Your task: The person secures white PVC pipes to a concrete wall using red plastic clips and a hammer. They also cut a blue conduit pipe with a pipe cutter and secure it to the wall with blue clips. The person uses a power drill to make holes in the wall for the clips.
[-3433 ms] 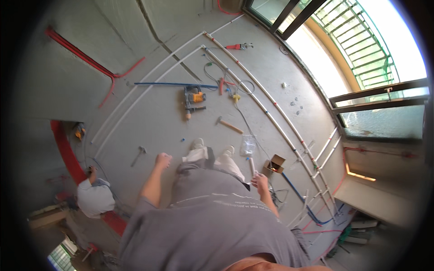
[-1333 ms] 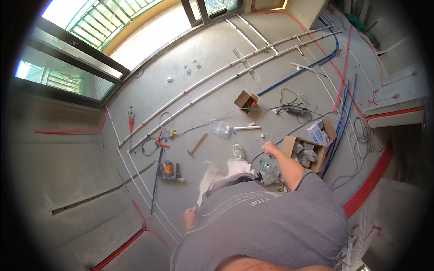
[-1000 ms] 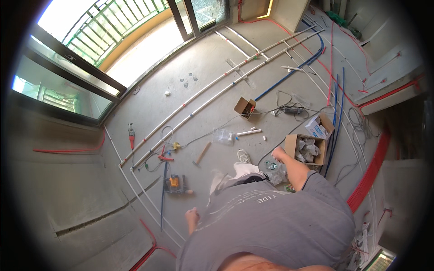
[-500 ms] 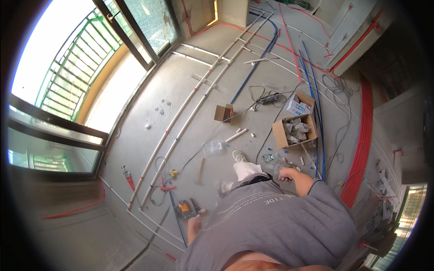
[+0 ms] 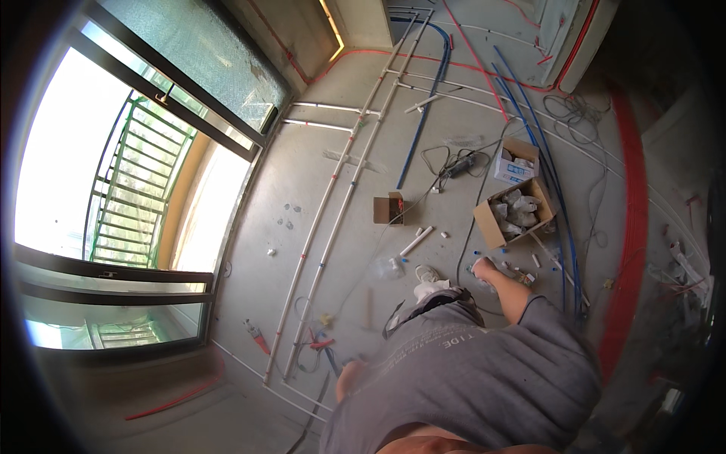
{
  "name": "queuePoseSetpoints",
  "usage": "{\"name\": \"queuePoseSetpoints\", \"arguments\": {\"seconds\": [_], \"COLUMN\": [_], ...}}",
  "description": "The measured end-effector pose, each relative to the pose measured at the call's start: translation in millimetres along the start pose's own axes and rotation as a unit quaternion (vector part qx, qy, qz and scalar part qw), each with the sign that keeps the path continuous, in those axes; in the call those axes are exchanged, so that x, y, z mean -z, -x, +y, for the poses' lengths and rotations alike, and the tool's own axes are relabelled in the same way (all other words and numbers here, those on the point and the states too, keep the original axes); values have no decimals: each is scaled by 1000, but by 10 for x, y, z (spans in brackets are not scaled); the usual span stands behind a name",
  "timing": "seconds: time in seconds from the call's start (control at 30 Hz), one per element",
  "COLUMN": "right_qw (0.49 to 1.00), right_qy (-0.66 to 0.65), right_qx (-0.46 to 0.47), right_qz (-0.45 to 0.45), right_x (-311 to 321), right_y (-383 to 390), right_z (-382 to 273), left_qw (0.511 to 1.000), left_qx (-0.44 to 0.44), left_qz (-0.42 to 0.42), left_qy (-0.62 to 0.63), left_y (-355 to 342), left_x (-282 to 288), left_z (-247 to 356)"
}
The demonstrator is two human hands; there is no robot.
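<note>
My right hand reaches down to the floor in front of me, over a crumpled clear plastic bag. Blur and the small size hide whether its fingers grip the bag. Beside that wrist lies a small green and beige packet. Most of my left hand is covered by my grey shirt, low on the left, with its fingers out of sight. Nearest to it are a dark object, only partly visible, and a red-handled tool.
Beyond my right hand stand an open cardboard box of bagged parts and a white box. A small carton sits farther left. White pipes, blue conduits and a grey cable cross the floor. A glazed door borders the left.
The view has turned and shifted, so the room sits lower on the left. My right hand has moved forward over the plastic bag. My left hand has slipped further behind my shirt.
</note>
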State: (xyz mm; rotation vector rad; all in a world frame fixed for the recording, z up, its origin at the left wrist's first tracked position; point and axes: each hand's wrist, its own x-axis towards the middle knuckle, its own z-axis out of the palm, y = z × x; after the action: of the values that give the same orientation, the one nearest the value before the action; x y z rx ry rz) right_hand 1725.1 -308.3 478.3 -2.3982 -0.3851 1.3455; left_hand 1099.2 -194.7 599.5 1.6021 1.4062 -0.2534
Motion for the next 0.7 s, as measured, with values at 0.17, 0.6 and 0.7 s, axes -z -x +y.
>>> {"name": "queuePoseSetpoints", "arguments": {"seconds": [0.17, 0.6, 0.7], "right_qw": [875, 989, 989], "right_qy": [398, -74, -111], "right_qx": [275, -74, -85], "right_qz": [-26, -100, -57], "right_x": [-22, 461, 321], "right_y": [-646, -519, -277], "right_z": [58, -1329, -1767], "left_qw": [965, 972, 977], "left_qx": [163, 161, 142], "left_qz": [120, 142, 133], "left_qy": [169, 98, 90], "left_y": [36, -744, -1132], "left_x": [-39, 359, 732], "left_z": [543, 353, 180]}}
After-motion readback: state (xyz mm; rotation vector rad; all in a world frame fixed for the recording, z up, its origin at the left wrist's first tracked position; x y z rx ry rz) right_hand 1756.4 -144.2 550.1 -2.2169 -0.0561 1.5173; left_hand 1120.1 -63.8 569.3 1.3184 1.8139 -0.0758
